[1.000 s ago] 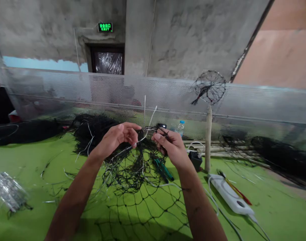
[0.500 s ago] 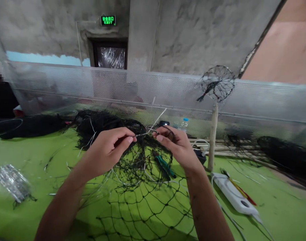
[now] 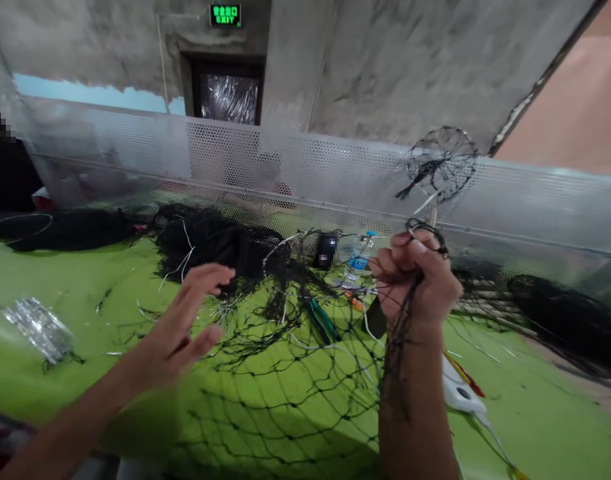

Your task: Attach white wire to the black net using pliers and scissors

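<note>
My right hand (image 3: 419, 277) is raised in a fist around the gathered end of a black net (image 3: 305, 407), with dark loops of cord sticking out above the fingers. Strands of the net hang down along that wrist and spread over the green table. My left hand (image 3: 193, 320) is apart from the net, empty, fingers extended and thumb separate. Between the hands, green-handled pliers (image 3: 324, 321) lie among the mesh. A pale cord (image 3: 285, 243) arcs over the dark netting behind them.
A black netting heap (image 3: 210, 243) lies at the back, near a water bottle (image 3: 356, 260). A bundle of shiny strips (image 3: 38, 327) rests left, a white power strip (image 3: 460, 390) right. Behind stand a perforated panel (image 3: 220, 150) and a net hoop (image 3: 443, 163). A person (image 3: 8, 167) is far left.
Both hands were pinching a thin cord together at the middle. My left hand has let go and moved left and down; my right hand has moved right and up with the net.
</note>
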The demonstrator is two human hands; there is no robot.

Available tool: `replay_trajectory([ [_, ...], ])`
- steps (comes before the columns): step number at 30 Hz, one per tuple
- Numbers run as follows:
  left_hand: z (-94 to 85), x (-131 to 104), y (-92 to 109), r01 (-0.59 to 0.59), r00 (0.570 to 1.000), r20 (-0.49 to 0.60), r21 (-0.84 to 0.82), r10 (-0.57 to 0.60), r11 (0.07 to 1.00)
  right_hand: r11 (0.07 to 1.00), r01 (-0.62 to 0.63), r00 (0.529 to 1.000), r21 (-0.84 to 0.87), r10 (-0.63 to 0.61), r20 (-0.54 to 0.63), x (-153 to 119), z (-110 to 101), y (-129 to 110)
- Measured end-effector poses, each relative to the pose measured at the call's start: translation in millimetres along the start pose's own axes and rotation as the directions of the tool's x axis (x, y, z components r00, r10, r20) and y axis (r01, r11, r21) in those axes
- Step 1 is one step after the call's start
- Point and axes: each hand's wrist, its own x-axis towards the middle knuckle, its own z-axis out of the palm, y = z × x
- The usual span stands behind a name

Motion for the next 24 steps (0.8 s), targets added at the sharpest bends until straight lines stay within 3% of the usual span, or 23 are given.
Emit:
replay_trajectory([
  [2,4.9,-45.8,-13.3,0.087,0.97,0.219,0.089,-0.105,0.992,0.999,0.025,1.0,0.023,-0.024,-0.012,4.1,-7.5,-4.4],
  [6,20.3,-122.4,-18.5,0.181,0.863,0.436,0.207,-0.256,0.961,0.999,0.026,0.999,0.034,-0.025,-0.027,7.1,-11.1,-9.9],
  [8,25.5,-139.5,-6.8,0.255,0.787,0.524,0.204,-0.326,0.945,1.0,0.009,0.999,0.011,-0.008,-0.041,6.1,-9.4,-12.9],
  [11,24.6,-135.6,11.7,0.289,0.713,0.621,0.163,-0.326,0.943,0.999,-0.02,0.998,-0.045,0.017,-0.067,3.2,-7.2,-16.3],
  [13,19.5,-121.8,11.7,0.186,0.731,0.656,0.072,-0.187,0.98,0.997,-0.043,0.997,-0.064,0.039,-0.064,1.7,-7.7,-16.7],
  [14,16.7,-114.5,6.5,0.119,0.785,0.608,0.043,-0.12,0.992,0.997,-0.046,0.998,-0.064,0.043,-0.05,1.3,-8.6,-16.2],
  [15,14.3,-107.8,-1.7,0.054,0.88,0.469,0.044,-0.068,0.998,0.998,-0.042,0.999,-0.056,0.04,-0.038,1.1,-9.9,-15.6],
  [16,12.5,-102.1,-12.2,0.055,0.962,0.261,0.105,-0.081,0.993,0.998,-0.036,0.999,-0.044,0.034,-0.028,1.2,-11.4,-14.9],
  [17,11.6,-97.3,-23.9,0.073,0.982,0.159,0.148,-0.097,0.986,0.999,-0.034,0.999,-0.033,0.033,-0.019,1.4,-12.9,-14.3],
  [20,14.7,-83.4,-55.8,0.12,0.984,0.103,0.223,-0.146,0.967,0.999,-0.028,0.999,-0.016,0.029,0.018,2.6,-17.1,-14.4],
  [24,28.7,-51.8,-77.3,0.047,0.949,0.292,0.235,-0.117,0.971,1.0,0.02,0.995,0.011,-0.021,0.094,5.6,-20.9,-17.1],
])
